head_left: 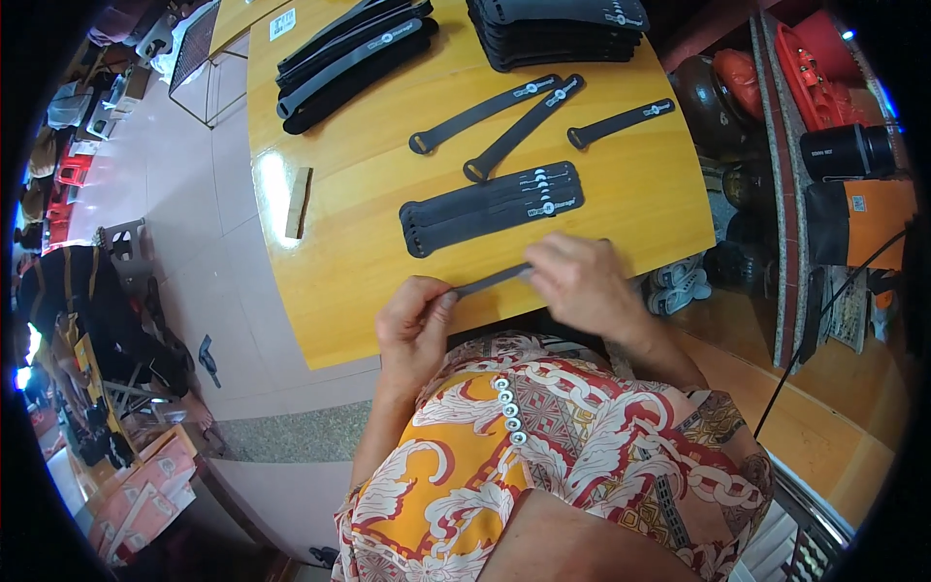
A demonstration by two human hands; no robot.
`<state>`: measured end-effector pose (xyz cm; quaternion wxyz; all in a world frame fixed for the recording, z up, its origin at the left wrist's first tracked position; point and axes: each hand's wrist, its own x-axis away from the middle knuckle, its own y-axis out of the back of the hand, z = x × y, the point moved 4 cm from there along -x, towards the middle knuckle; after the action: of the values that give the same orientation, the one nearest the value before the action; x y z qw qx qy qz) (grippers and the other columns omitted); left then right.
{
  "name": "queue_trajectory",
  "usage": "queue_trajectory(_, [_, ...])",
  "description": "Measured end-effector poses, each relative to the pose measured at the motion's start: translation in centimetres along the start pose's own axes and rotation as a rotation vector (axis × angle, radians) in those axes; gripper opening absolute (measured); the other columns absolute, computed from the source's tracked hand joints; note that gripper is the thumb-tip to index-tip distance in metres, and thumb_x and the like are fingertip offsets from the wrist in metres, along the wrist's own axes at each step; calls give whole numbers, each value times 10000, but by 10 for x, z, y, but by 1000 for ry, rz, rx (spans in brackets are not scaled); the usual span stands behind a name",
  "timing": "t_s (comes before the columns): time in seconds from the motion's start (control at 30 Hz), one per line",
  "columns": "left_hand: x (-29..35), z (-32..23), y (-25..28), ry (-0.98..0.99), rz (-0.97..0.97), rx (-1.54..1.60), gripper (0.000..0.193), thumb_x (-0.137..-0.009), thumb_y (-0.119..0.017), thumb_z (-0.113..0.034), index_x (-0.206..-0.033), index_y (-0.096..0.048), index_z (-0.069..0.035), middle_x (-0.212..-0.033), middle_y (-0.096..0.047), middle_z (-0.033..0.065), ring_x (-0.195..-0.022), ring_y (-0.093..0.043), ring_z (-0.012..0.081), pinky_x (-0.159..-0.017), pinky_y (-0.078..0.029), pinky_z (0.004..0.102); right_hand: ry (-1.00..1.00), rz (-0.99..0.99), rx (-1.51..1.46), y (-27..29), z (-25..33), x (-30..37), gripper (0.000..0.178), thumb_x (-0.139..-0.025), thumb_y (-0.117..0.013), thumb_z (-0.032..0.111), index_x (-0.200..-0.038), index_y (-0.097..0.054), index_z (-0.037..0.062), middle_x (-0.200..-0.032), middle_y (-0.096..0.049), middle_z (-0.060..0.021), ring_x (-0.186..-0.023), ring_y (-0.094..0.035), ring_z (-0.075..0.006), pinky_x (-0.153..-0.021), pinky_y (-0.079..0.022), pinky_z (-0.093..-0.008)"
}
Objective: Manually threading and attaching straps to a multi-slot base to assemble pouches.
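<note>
Between my hands, over the near edge of the table, a narrow dark hook-and-loop strap (493, 281) is stretched at a slant. My left hand (415, 315) pinches its left end between thumb and fingers. Closed over its right part is my right hand (580, 279), with the fingertips slightly blurred. Just beyond lies a fanned row of black straps (475, 211), slotted ends to the left and pale printing to the right. Farther back are two loose straps, one (485, 114) touching or crossing the other (529, 126) near their right ends, and a shorter strap (621, 123) apart.
Two thick stacks of straps, one left (359, 73) and one right (558, 39), occupy the far side of the yellow table (349, 223). A small wooden block (299, 202) lies near its left edge. Shelves (781, 194) stand at right; a seated person (92, 301) is at left.
</note>
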<state>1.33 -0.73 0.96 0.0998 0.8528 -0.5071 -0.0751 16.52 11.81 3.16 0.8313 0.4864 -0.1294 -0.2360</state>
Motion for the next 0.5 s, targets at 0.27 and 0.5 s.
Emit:
queue_trajectory(0.27, [-4, 19, 19, 37, -91, -19, 15, -813, -596, 29, -821, -587, 21, -717, -551, 25, -606, -495, 82, -553, -401, 201, -242, -84, -248, 27, -52, 8, 153, -769, -624, 87, -869, -602, -27, -789, -595, -149, -730, -589, -303, -626, -453, -327])
queue_trajectory(0.5, [-12, 21, 14, 371, -145, 257, 75, -848, -582, -20, -896, -595, 36, -750, -585, 26, -596, -512, 63, -518, -411, 195, -383, -146, -533, 22, -71, 1, 120, -794, -599, 20, -890, -585, -49, -768, -609, -91, -711, -560, -133, -641, -451, -259])
